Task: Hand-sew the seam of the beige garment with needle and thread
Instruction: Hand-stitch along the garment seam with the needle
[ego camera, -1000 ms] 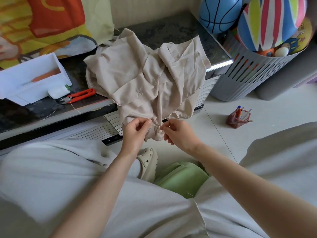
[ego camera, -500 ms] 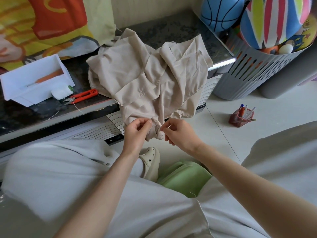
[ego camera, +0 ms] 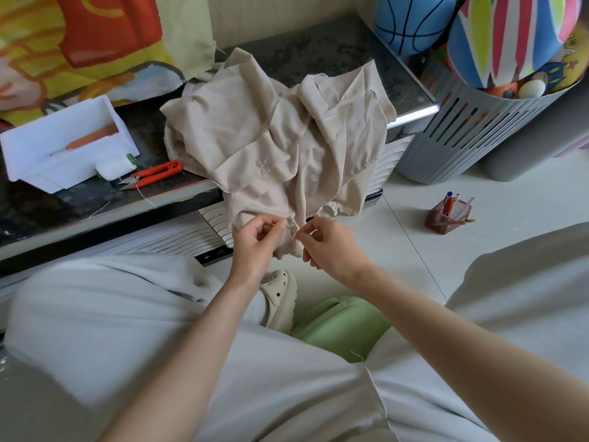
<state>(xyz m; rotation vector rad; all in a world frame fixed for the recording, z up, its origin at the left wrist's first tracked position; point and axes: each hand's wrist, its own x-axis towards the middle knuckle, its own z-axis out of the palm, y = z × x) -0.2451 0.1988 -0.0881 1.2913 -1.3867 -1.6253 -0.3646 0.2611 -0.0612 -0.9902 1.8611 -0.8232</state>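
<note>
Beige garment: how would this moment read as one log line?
step: stitching seam | left hand: pinches beige garment edge | right hand: pinches needle at seam | beige garment: draped over table edge

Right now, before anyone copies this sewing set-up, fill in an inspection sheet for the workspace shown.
Surface: dark speckled stone tabletop, partly covered.
Job's things: crumpled beige fabric garment lies on the tabletop, its lower edge hanging over the front; a fine glint between the hands may be the needle.
Clutter: white plastic tray, white thread spool, orange thread snips and loose thread ends, left of the garment.
Hands: left hand and right hand each pinch the garment's lower edge.
Cables: nothing seen.
Surroundings: grey slatted basket holding balls; red mesh pen pot on the pale floor; green plastic stool by the legs.
</note>
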